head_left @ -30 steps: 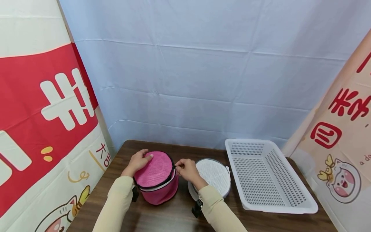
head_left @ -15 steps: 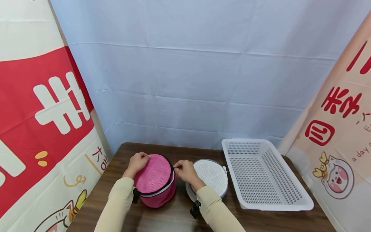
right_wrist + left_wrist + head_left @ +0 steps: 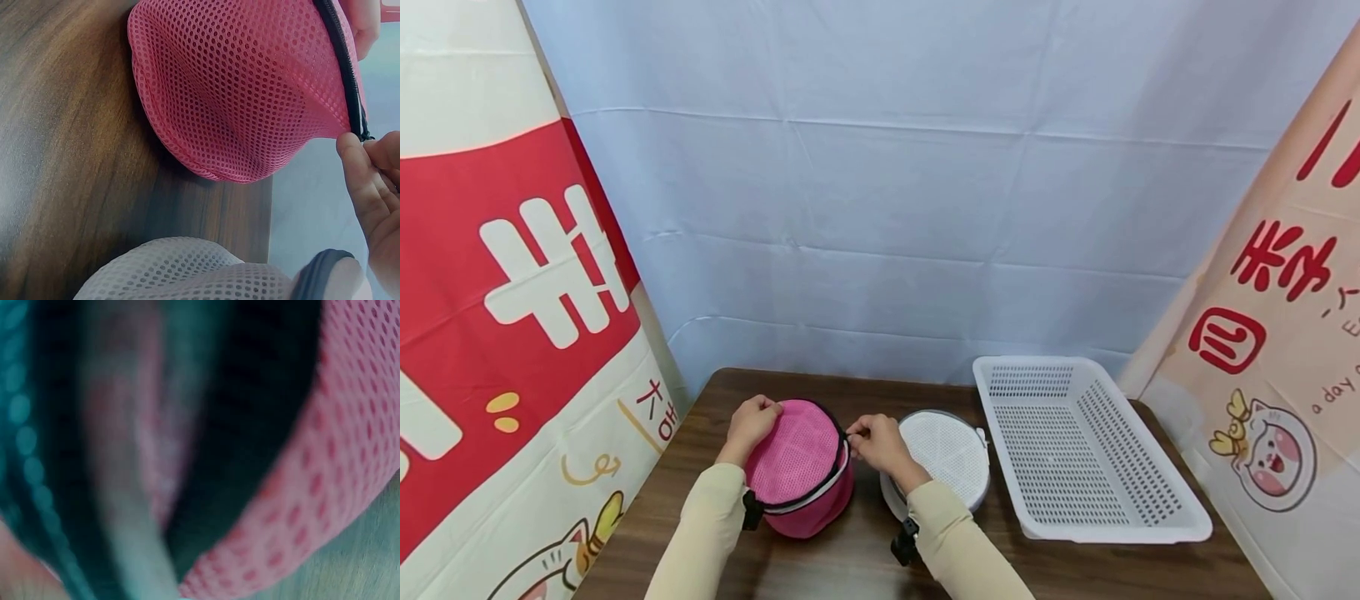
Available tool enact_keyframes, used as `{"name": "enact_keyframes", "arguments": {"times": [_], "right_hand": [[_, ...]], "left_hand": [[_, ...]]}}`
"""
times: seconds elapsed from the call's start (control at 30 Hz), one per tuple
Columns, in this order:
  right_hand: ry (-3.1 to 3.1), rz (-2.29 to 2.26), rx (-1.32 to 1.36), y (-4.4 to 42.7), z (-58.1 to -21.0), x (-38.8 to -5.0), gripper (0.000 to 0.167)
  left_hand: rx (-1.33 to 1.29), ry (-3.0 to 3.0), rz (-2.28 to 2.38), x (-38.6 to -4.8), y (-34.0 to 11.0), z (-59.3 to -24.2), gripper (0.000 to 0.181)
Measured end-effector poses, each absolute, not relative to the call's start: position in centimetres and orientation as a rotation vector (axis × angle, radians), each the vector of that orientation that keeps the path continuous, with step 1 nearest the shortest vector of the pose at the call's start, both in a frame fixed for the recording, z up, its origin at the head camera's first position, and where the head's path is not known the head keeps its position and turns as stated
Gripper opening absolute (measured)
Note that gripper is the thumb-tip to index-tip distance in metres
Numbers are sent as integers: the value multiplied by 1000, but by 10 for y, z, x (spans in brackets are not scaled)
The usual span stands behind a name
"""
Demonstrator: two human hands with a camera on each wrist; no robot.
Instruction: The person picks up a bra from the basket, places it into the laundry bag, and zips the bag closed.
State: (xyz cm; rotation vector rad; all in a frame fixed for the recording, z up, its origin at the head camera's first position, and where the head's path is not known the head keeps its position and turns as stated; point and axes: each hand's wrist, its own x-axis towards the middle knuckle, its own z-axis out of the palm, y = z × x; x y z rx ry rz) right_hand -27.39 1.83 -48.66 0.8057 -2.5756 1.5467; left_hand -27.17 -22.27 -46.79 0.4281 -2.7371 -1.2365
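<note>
A round pink mesh laundry bag [image 3: 808, 508] with a black zipper round its lid stands at the table's left. The zipper gapes along the front, and a pale rim shows inside; the left wrist view shows this gap close up and blurred. My left hand [image 3: 752, 423] grips the lid's left back edge, thumb over the top. At the lid's right side, my right hand [image 3: 880, 442] pinches the zipper's end between thumb and fingertips. In the right wrist view the zipper [image 3: 345, 59] runs up from those fingertips.
A white round mesh laundry bag [image 3: 943, 454] lies flattened beneath my right wrist. Right of it stands a white perforated plastic basket [image 3: 1033, 467]. The brown wooden table [image 3: 835, 575] ends at a pale blue cloth backdrop [image 3: 880, 208], with printed cloths on both sides.
My left hand's fingers have drawn in from the lid's top to its edge. My right hand stays at the zipper. The head view has shifted slightly.
</note>
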Motion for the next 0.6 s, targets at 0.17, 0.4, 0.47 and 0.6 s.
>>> {"name": "enact_keyframes", "arguments": {"times": [0.17,0.4,0.47,0.6], "right_hand": [[-2557,1510,813,16,-485,-271,8],[-2553,1457,808,15,-486,-270,9],[-2551,1443,801,16,-487,-270,8],[-2541,1406,783,16,-489,-268,8]], "left_hand": [[542,-2689,-1328,-267,-222,-465,23],[607,-2622,-1394,-262,-219,-463,23],[615,-2614,-1395,-260,-218,-463,24],[650,-2582,-1408,-258,-217,-464,25]]}}
